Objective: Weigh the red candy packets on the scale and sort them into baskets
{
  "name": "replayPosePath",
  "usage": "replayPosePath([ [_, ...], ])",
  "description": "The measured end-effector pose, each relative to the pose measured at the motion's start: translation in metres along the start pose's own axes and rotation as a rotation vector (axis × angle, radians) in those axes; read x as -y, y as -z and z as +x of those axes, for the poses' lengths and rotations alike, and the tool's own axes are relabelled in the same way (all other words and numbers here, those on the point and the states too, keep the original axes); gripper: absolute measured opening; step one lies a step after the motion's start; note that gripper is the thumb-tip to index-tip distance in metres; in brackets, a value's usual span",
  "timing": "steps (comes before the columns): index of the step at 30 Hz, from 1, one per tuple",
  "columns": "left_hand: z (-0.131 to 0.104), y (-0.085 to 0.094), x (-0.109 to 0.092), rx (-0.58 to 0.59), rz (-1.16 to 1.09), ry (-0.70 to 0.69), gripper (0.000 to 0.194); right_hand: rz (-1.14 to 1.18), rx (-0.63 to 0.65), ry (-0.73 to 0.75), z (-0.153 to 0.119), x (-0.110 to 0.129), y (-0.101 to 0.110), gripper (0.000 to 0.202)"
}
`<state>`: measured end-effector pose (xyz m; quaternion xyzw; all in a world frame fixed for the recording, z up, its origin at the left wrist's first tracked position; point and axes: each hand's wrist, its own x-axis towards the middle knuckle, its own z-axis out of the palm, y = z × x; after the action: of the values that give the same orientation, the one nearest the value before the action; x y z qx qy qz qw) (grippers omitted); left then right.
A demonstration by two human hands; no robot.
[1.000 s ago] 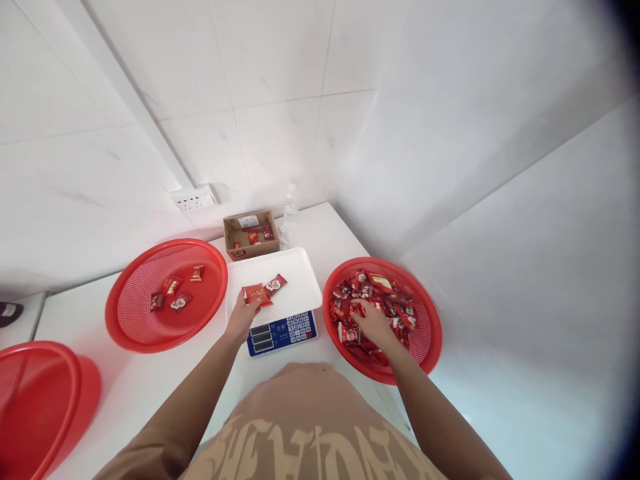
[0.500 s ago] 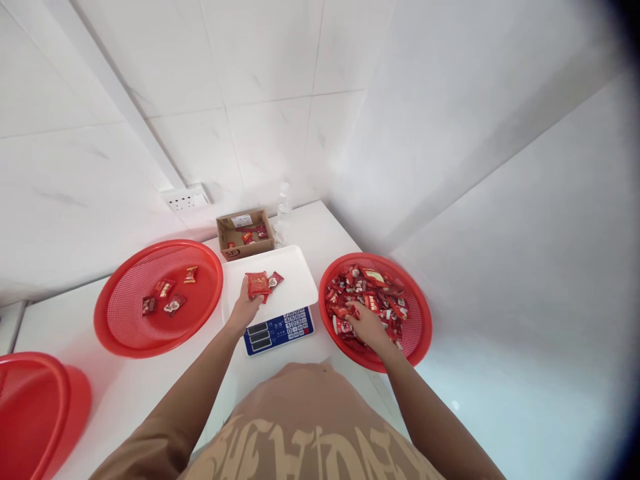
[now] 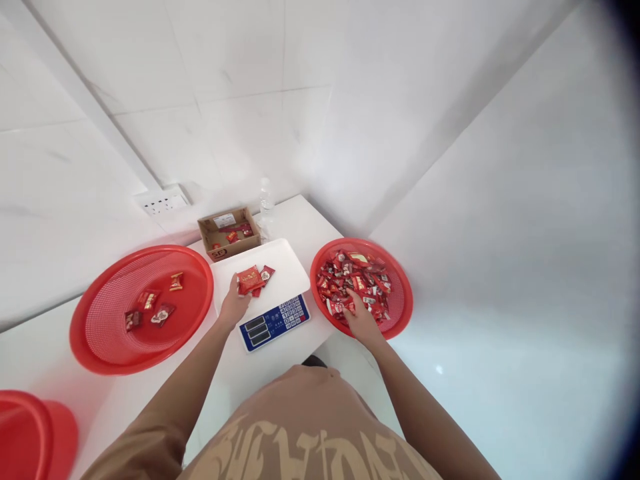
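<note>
At the near left, part of a red bucket (image 3: 30,433) stands at the table's edge. Nearest the person's middle, the blue keypad (image 3: 275,323) of a scale faces the body, presumably so its displays can be read from there. To its right, the right hand (image 3: 361,321) reaches into a red basket (image 3: 407,297), fingers curled down among a heap of sweets (image 3: 357,280); whether they have closed on one I cannot tell. This basket sits right beside the scale, which likely keeps the reach short. The left hand (image 3: 233,307) is over the near left part of the scale's white tray (image 3: 290,270), pinching a red packet (image 3: 249,280) between thumb and fingers by its left side, a grip that leaves most of the printed face uncovered. That face is turned up; the packet's long axis seems to run left to right, its right end slightly farther off. Just beyond its right side, a maroon packet (image 3: 267,273) lies on the tray, its length slanting from near left to far right. Left of the tray, a wide basket (image 3: 197,310) holds a few packets lying at mixed angles. Farther back are an open cardboard box (image 3: 223,253) with some packets inside, then a clear bottle (image 3: 267,198) standing upright near the wall.
</note>
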<state>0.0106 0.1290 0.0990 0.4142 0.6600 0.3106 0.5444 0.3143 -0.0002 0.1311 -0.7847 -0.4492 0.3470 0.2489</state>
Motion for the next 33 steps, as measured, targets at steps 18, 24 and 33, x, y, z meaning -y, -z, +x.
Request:
replayPosePath([
  [18,-0.072,-0.058,-0.008,0.065,0.251,-0.156,0.05,0.434,0.088,-0.048,-0.005,-0.001,0.014,0.048],
  [24,-0.12,-0.11,-0.02,0.533,0.045,0.013,0.037,0.534,0.507,0.144,-0.006,0.02,0.004,0.065],
  [33,-0.122,-0.113,-0.024,0.381,-0.047,0.07,0.034,0.512,0.72,0.212,0.011,0.013,-0.013,0.05],
])
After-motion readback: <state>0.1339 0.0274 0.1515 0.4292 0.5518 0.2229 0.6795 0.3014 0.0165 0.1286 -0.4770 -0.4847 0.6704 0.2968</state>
